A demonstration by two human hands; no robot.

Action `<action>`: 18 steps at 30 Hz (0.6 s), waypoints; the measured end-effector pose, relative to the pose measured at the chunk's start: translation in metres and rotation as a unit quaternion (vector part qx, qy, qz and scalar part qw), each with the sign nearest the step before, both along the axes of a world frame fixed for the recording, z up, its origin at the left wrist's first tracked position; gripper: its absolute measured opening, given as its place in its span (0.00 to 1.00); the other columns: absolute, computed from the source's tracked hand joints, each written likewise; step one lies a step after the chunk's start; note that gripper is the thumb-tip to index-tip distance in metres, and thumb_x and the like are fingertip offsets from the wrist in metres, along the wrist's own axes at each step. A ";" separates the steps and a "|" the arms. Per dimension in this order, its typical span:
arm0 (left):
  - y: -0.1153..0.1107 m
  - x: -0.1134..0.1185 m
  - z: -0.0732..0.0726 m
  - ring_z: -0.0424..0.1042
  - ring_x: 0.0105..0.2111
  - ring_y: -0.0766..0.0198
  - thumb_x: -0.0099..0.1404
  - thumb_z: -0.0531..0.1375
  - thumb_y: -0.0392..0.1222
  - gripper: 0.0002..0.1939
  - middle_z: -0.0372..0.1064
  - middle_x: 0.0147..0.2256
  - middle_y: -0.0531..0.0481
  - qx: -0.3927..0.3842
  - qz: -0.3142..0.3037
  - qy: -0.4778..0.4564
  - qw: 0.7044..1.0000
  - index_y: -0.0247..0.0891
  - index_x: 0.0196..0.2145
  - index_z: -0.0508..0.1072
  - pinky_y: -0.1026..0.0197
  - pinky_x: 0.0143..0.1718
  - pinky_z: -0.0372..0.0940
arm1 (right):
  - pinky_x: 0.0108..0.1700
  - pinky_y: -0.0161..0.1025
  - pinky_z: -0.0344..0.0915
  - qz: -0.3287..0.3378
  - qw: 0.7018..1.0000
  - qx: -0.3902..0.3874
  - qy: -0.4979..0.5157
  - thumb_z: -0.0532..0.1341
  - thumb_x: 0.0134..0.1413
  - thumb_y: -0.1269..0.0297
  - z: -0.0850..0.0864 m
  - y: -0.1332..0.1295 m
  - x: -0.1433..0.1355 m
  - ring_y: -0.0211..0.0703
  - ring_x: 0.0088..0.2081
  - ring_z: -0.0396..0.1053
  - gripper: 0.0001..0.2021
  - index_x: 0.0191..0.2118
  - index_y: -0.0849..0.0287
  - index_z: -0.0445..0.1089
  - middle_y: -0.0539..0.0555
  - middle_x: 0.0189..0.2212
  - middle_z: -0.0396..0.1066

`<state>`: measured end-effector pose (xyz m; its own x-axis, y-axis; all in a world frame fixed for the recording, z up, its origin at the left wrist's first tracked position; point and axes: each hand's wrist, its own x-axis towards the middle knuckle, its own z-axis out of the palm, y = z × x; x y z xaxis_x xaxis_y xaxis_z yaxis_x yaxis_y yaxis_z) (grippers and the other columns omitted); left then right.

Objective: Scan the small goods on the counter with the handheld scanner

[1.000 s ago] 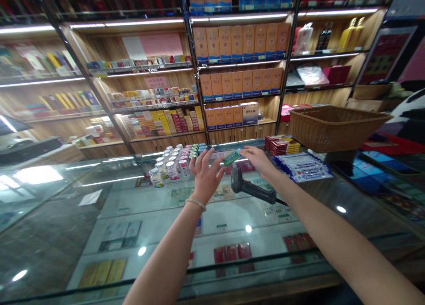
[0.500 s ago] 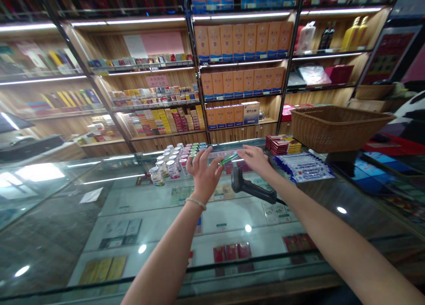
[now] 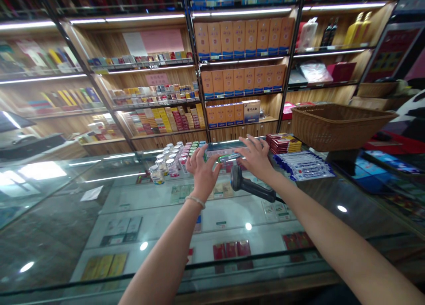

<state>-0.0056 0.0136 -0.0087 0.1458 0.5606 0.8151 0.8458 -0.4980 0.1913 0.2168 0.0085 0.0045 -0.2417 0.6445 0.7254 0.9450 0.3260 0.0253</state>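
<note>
A slim green-and-white pack (image 3: pixel 229 157), perhaps chewing gum, is held level just above the glass counter between my two hands. My left hand (image 3: pixel 202 170) pinches its left end with the thumb, the other fingers raised and spread. At the right end, the thumb and fingertips of my right hand (image 3: pixel 256 158) close on it. Directly below lies a black barcode scanner (image 3: pixel 254 189), its head toward the pack and its handle under my right forearm. Rows of small white-lidded jars (image 3: pixel 171 163) stand left of my left hand.
Blue-and-white sachets (image 3: pixel 303 167) and red-and-yellow packs (image 3: pixel 277 143) lie right of my hands. Behind them sits a wicker basket (image 3: pixel 332 130). A paper slip (image 3: pixel 92 193) rests on the glass counter (image 3: pixel 159 227) at left. Stocked shelves (image 3: pixel 245 61) rise beyond.
My right hand has turned slightly, its fingers more raised and spread. The pack has tilted closer to level and shows a whiter face. The scanner has stayed put.
</note>
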 end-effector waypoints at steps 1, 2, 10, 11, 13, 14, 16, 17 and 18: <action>0.000 0.000 0.000 0.52 0.69 0.43 0.68 0.64 0.47 0.11 0.59 0.68 0.44 0.000 0.000 0.002 1.000 0.50 0.48 0.81 0.35 0.70 0.43 | 0.67 0.62 0.41 0.000 1.000 0.012 -0.007 0.62 0.65 0.60 0.000 0.000 0.000 0.58 0.71 0.50 0.13 0.53 0.48 0.76 0.56 0.69 0.63; 0.000 0.001 0.000 0.52 0.69 0.43 0.68 0.64 0.46 0.11 0.59 0.68 0.44 0.000 0.001 0.003 1.000 0.51 0.48 0.81 0.35 0.70 0.43 | 0.67 0.62 0.41 0.001 1.000 0.022 -0.010 0.62 0.65 0.61 -0.001 0.000 0.000 0.58 0.71 0.51 0.12 0.52 0.48 0.76 0.56 0.69 0.63; -0.001 0.002 0.002 0.53 0.69 0.42 0.66 0.65 0.46 0.14 0.60 0.68 0.41 -0.003 0.021 0.014 1.000 0.50 0.50 0.79 0.33 0.69 0.41 | 0.68 0.62 0.41 0.001 0.997 0.071 -0.038 0.62 0.66 0.63 0.000 -0.002 -0.001 0.58 0.70 0.54 0.11 0.51 0.49 0.76 0.56 0.68 0.65; -0.001 0.002 0.002 0.53 0.69 0.42 0.66 0.65 0.46 0.13 0.60 0.67 0.42 -0.001 0.020 0.020 1.000 0.50 0.49 0.79 0.33 0.69 0.40 | 0.68 0.63 0.41 0.003 0.997 0.073 -0.040 0.62 0.66 0.63 0.000 -0.002 -0.001 0.58 0.70 0.54 0.10 0.50 0.49 0.76 0.56 0.68 0.65; -0.001 0.001 0.002 0.54 0.69 0.43 0.66 0.65 0.47 0.11 0.62 0.67 0.43 0.006 0.016 0.032 0.999 0.50 0.47 0.80 0.33 0.69 0.40 | 0.68 0.63 0.41 0.006 0.996 0.078 -0.042 0.61 0.66 0.64 0.000 -0.001 -0.001 0.57 0.70 0.54 0.10 0.50 0.49 0.76 0.56 0.67 0.66; -0.001 0.001 0.002 0.54 0.69 0.43 0.66 0.65 0.47 0.11 0.62 0.67 0.43 0.009 0.014 0.038 0.999 0.50 0.46 0.80 0.33 0.69 0.39 | 0.68 0.63 0.41 0.008 0.996 0.081 -0.042 0.61 0.66 0.64 -0.001 -0.001 -0.001 0.57 0.69 0.54 0.10 0.50 0.49 0.76 0.56 0.67 0.66; -0.001 0.001 0.003 0.55 0.69 0.43 0.66 0.66 0.46 0.09 0.63 0.67 0.45 0.013 0.011 0.046 0.999 0.50 0.45 0.80 0.33 0.69 0.39 | 0.68 0.63 0.40 0.010 0.996 0.083 -0.039 0.61 0.66 0.64 -0.002 -0.001 -0.001 0.57 0.69 0.54 0.11 0.50 0.49 0.76 0.56 0.67 0.66; -0.001 0.001 0.003 0.55 0.69 0.44 0.65 0.66 0.46 0.09 0.63 0.67 0.45 0.013 0.010 0.049 0.999 0.51 0.44 0.80 0.33 0.69 0.39 | 0.68 0.63 0.40 0.010 0.996 0.081 -0.036 0.61 0.66 0.64 -0.002 -0.001 -0.001 0.56 0.69 0.54 0.11 0.51 0.48 0.76 0.55 0.67 0.66; -0.001 0.001 0.003 0.56 0.69 0.44 0.65 0.67 0.46 0.09 0.64 0.67 0.46 0.012 0.009 0.049 0.999 0.51 0.44 0.80 0.33 0.69 0.39 | 0.68 0.63 0.40 0.009 0.997 0.076 -0.032 0.62 0.66 0.64 -0.001 -0.001 -0.001 0.57 0.70 0.53 0.11 0.51 0.48 0.76 0.55 0.68 0.66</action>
<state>-0.0045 0.0125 -0.0054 0.2162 0.5438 0.8109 0.8684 -0.4867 0.0949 0.2162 0.0072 0.0031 -0.3013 0.5229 0.7974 0.9340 0.3302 0.1364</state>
